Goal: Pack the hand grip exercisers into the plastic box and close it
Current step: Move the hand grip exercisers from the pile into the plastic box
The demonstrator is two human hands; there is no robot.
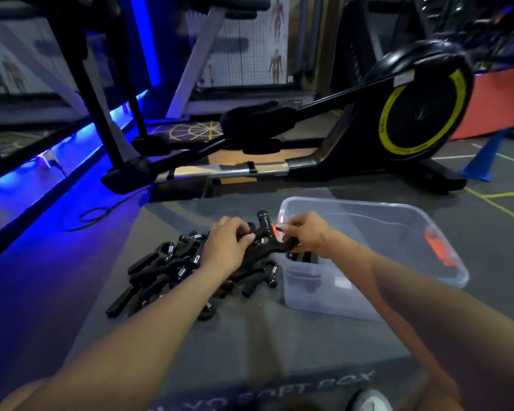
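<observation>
A pile of hand grip exercisers (172, 271) lies on a grey padded block (250, 336): black, matte foam-covered handles joined in a V, with shiny metal springs and chrome knobs catching the light. The pile sits near the block's far left corner, just beside a clear plastic box (398, 221), a rounded-corner rectangular tub of cloudy, smooth plastic whose near wall hangs close to the block's right edge. Inside the box's near end a few dark exercisers show through the wall; an orange latch (438, 247) glows on its right side.

One exerciser (264, 237) is lifted above the pile, at the box's left rim. The left hand (229, 247) grips its left handle with curled fingers; the right hand (306, 235) pinches its right handle, fingers curled round it near the silver spring.

The block's top is dull, slightly textured vinyl with pale lettering along its near edge. Round it is a gym floor of grey matting with yellow and white lines. A black rowing machine (413, 120) with a yellow-ringed wheel stands beyond, a blue cone (484, 155) to its right, and blue strip light runs along the left wall.
</observation>
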